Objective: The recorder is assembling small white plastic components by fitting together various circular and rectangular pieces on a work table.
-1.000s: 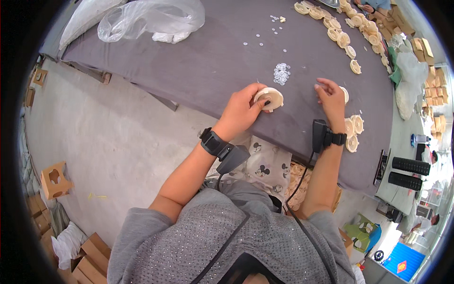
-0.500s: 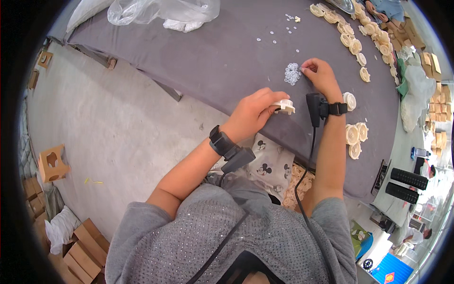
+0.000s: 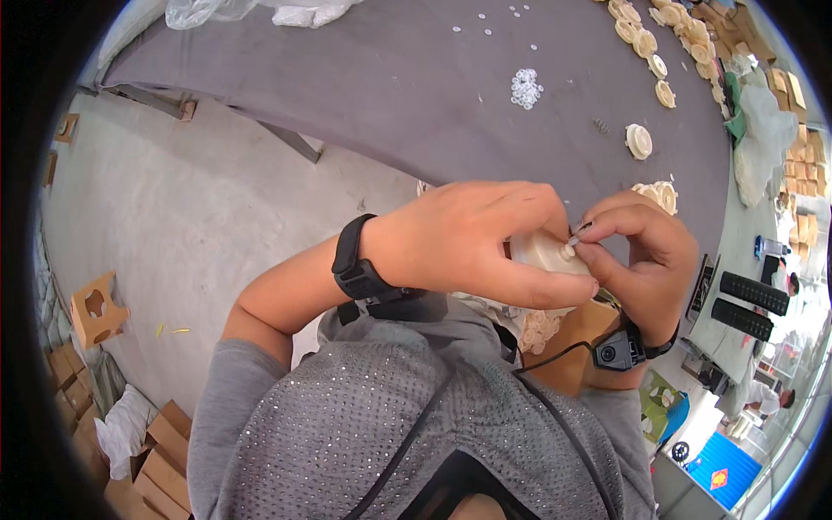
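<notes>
Close to my body, my left hand (image 3: 468, 238) is wrapped round a cream round plastic part (image 3: 544, 253), with thumb and fingers on its rim. My right hand (image 3: 650, 247) pinches a small clear washer (image 3: 574, 240) between thumb and index finger. The washer is at the small knob on the part's face; whether it is seated there I cannot tell. Beyond the hands, a small pile of clear washers (image 3: 526, 89) lies on the grey-covered table (image 3: 373, 95). One cream round part (image 3: 639, 141) sits near the right hand, and more cream parts (image 3: 664, 196) lie partly hidden behind it.
Rows of cream parts (image 3: 643, 42) run along the table's far right. Clear plastic bags (image 3: 316, 12) lie at the far left. A small grey coil (image 3: 601, 126) rests near the washers. Below the table edge is a container of cream pieces (image 3: 539, 329). Cardboard boxes (image 3: 160, 455) stand at lower left.
My right hand has left the washer pile and come back toward my body with a washer. My left hand has moved right and nearer with the part, so both hands now meet.
</notes>
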A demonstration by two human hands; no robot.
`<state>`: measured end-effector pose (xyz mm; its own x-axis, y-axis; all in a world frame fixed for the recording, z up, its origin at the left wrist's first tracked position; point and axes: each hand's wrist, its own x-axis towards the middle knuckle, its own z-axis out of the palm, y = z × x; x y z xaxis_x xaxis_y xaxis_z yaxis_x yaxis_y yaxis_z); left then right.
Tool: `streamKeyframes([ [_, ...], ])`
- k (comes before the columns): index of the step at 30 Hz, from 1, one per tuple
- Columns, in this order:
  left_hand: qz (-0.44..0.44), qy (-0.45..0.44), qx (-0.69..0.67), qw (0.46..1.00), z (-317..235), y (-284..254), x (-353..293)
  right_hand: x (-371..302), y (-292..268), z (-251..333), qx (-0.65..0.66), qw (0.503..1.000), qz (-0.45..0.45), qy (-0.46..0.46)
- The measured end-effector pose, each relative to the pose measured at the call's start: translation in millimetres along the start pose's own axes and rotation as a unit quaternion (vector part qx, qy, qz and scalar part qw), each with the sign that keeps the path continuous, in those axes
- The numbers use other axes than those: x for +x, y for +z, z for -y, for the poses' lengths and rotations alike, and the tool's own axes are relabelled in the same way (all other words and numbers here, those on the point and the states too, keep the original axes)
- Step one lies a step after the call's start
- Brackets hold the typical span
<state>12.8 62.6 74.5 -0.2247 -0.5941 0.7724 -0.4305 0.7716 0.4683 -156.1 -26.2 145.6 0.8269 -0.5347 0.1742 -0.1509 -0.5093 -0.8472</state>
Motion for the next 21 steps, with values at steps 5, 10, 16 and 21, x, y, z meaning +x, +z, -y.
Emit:
streamKeyframes([
  [5,-0.014,0.014,-0.008,1.0,-7.4,3.1,1.2,-10.5,2.5,8.0,-0.009,0.999,-0.053,-0.009],
  [10,-0.027,0.005,-0.012,1.0,-12.3,1.7,3.6,-11.7,4.3,9.1,-0.003,0.998,-0.066,-0.004],
  [16,-0.028,0.01,-0.007,1.0,-13.4,0.0,3.5,-6.4,0.0,11.5,-0.005,1.0,-0.02,-0.011],
  [21,-0.028,0.003,-0.014,0.999,-14.1,-0.2,1.5,-2.9,-3.2,9.4,0.019,1.0,0.017,-0.007],
])
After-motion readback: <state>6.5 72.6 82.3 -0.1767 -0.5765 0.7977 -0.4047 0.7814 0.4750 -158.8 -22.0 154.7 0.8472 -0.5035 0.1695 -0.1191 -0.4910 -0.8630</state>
